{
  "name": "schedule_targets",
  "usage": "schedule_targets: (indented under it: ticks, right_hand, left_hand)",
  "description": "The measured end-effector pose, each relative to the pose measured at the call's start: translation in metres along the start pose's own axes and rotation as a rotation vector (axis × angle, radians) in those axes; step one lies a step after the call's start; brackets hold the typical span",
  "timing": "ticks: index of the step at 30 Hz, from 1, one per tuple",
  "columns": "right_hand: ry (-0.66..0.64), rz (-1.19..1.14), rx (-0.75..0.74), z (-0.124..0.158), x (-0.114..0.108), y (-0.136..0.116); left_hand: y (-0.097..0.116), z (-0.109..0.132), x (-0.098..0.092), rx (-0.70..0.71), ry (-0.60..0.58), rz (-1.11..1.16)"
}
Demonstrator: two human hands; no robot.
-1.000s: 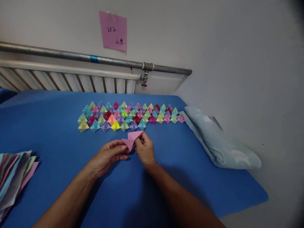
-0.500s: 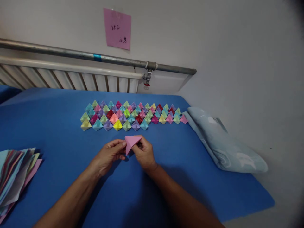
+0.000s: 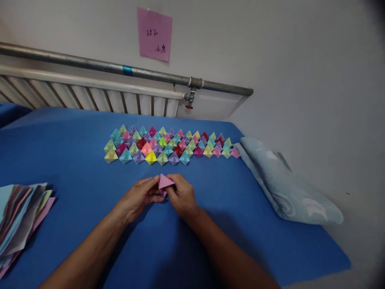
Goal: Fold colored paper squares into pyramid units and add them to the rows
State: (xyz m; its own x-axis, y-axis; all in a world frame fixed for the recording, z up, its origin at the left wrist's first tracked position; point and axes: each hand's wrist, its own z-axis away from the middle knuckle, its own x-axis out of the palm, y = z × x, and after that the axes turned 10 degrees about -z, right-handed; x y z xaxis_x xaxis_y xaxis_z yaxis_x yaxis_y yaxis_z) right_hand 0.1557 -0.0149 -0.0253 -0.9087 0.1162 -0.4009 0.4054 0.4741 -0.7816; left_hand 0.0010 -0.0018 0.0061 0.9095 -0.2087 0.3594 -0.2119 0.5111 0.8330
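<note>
A pink folded paper (image 3: 165, 183) is held up between both hands, just in front of the rows of small folded paper boats (image 3: 150, 157) in many colours. My left hand (image 3: 140, 197) pinches its left side, thumb at the upper edge and fingers beneath. Its right side is gripped by my right hand (image 3: 182, 195), whose thumb presses from the near side while the other fingers are partly hidden behind. Part of the lower fold is covered by my fingers.
A fanned stack of coloured paper sheets (image 3: 27, 220) lies at the left on the blue surface (image 3: 75, 172). A folded light-blue blanket (image 3: 285, 184) rests along the right edge. Behind stand a radiator (image 3: 99, 98) and a metal pipe (image 3: 156, 75); a pink note (image 3: 155, 34) hangs on the wall.
The pink paper has turned and now shows a narrower, opened-out shape with a flap below. Both hands have drawn slightly closer together. The view has shifted a little.
</note>
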Motion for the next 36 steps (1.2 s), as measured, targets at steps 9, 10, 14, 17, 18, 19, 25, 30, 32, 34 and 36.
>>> schedule_targets:
  ticks: [9, 10, 14, 17, 18, 19, 25, 30, 32, 34, 36]
  right_hand:
    - [-0.175, 0.316, -0.142, 0.004, -0.004, -0.009]
    - [-0.173, 0.310, -0.133, 0.004, -0.003, -0.009]
    - [-0.145, 0.232, -0.096, 0.004, -0.003, -0.007]
    - [-0.141, 0.190, -0.083, 0.005, -0.001, -0.006]
    - [-0.139, 0.165, -0.080, 0.005, -0.001, -0.005]
    - [-0.139, 0.131, -0.073, 0.005, -0.001, -0.005]
    - [-0.029, -0.249, 0.263, 0.003, -0.006, -0.006]
    - [-0.056, -0.511, 0.579, -0.006, -0.010, -0.013]
    - [-0.100, -0.572, 0.640, -0.008, -0.010, -0.015]
    - [-0.132, -0.599, 0.701, -0.009, -0.009, -0.016]
    - [-0.134, -0.604, 0.745, -0.010, -0.009, -0.015]
  left_hand:
    - [0.002, 0.001, -0.005, -0.028, -0.001, -0.065]
    - [0.002, 0.000, -0.006, -0.028, -0.002, -0.070]
    - [0.002, 0.001, -0.006, -0.031, 0.015, -0.086]
    - [0.004, 0.002, -0.006, -0.043, 0.045, -0.100]
    - [0.005, 0.002, -0.006, -0.045, 0.060, -0.108]
    - [0.005, 0.002, -0.006, -0.043, 0.077, -0.119]
    - [0.007, 0.003, -0.006, 0.048, 0.159, -0.211]
    - [0.005, 0.003, -0.007, 0.093, 0.142, -0.280]
    - [0.004, 0.002, -0.007, 0.098, 0.109, -0.296]
    - [0.004, 0.002, -0.007, 0.095, 0.085, -0.305]
    - [0.003, 0.001, -0.007, 0.091, 0.102, -0.316]
